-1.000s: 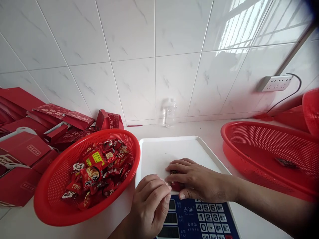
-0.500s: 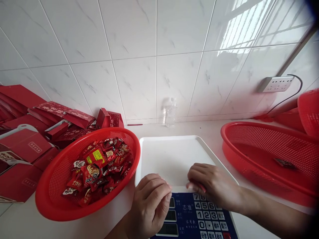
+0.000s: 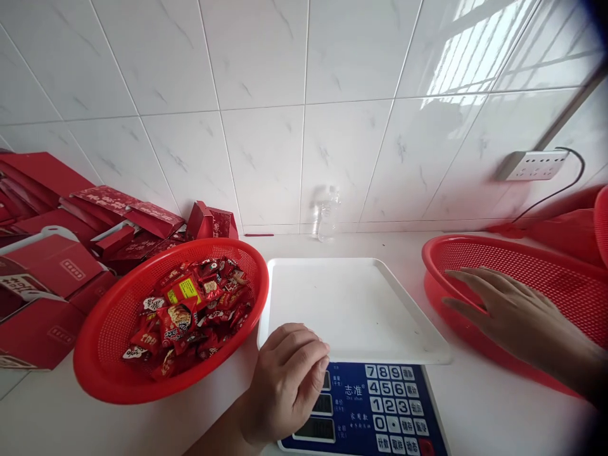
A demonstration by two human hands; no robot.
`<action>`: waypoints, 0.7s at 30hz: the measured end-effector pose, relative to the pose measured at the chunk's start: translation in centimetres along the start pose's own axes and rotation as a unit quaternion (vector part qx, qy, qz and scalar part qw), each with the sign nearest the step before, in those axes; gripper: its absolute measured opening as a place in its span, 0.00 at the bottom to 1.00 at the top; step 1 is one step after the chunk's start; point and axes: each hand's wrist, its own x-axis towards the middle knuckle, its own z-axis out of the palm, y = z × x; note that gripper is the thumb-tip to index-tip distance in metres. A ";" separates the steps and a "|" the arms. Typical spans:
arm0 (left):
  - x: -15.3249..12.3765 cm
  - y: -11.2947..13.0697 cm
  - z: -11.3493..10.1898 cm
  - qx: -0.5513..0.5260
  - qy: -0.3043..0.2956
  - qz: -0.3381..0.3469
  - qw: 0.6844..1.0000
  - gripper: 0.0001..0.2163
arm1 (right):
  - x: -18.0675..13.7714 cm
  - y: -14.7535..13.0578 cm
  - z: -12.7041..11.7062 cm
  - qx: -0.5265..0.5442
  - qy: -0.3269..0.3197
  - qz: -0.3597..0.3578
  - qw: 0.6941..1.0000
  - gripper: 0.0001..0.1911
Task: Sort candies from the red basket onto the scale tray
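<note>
My left hand rests with curled fingers at the front left corner of the white scale tray, partly over the displays. Whether anything lies inside those fingers is hidden. Over the near rim of the right red basket, my right hand reaches with fingers stretched out and apart, and nothing shows in it. The scale's blue keypad panel faces me. To the left, a red oval basket holds several small red snack packets, one with a yellow label.
Red cardboard boxes are piled at the left by the tiled wall. A clear plastic bottle stands behind the scale. On the right wall is a power strip with a black cable. Another red basket shows at the right edge.
My right hand has moved right from the tray's front edge to the right basket, and its fingers have opened. The small red item it held no longer shows. My left hand has barely moved.
</note>
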 end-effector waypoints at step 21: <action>2.1 -10.3 -9.9 0.124 -0.430 -0.381 0.808 0.28 | 0.7 -15.8 -5.7 0.271 -0.125 -0.291 0.909 0.27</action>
